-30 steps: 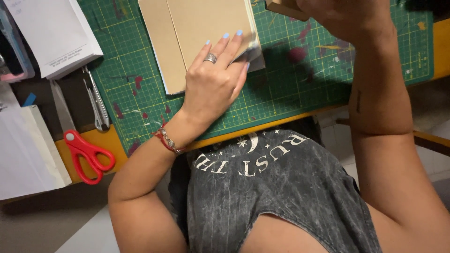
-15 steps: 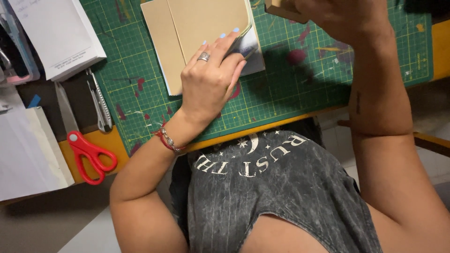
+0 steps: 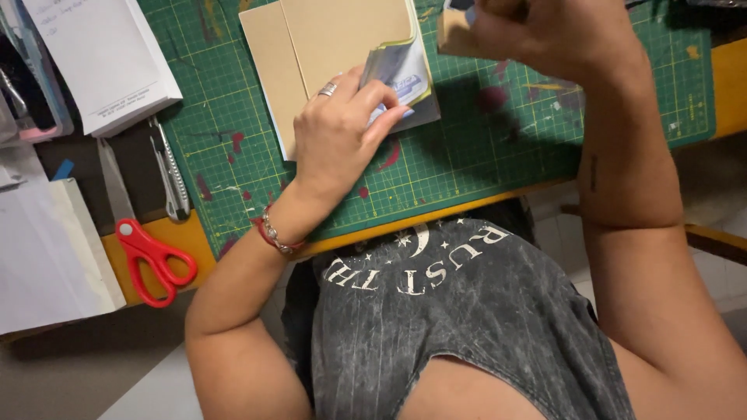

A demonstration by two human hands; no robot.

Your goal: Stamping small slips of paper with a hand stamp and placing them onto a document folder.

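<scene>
Left hand (image 3: 338, 132): lies on the lower right part of the tan cover (image 3: 311, 47), fingers curled, their tips pinching and lifting the corner of the pages (image 3: 401, 74) beneath it; grip grasping that corner.
Right hand (image 3: 545, 35): raised above the mat at the top edge of the view, clenched round a small tan block (image 3: 451, 35); only part of the block shows.
Tan cover: flat on the green mat (image 3: 482, 140), near its middle top, a fold line running down its left part.
Pages: bent upward at the lower right, a yellow-green edge showing just under the cover.
Mat: covers the orange surface (image 3: 727, 85), stained with red spots.
Left of the mat: knife (image 3: 170, 167), red scissors (image 3: 144, 233), white pad (image 3: 105, 62) and a white stack (image 3: 47, 257), all well apart from the hands.
</scene>
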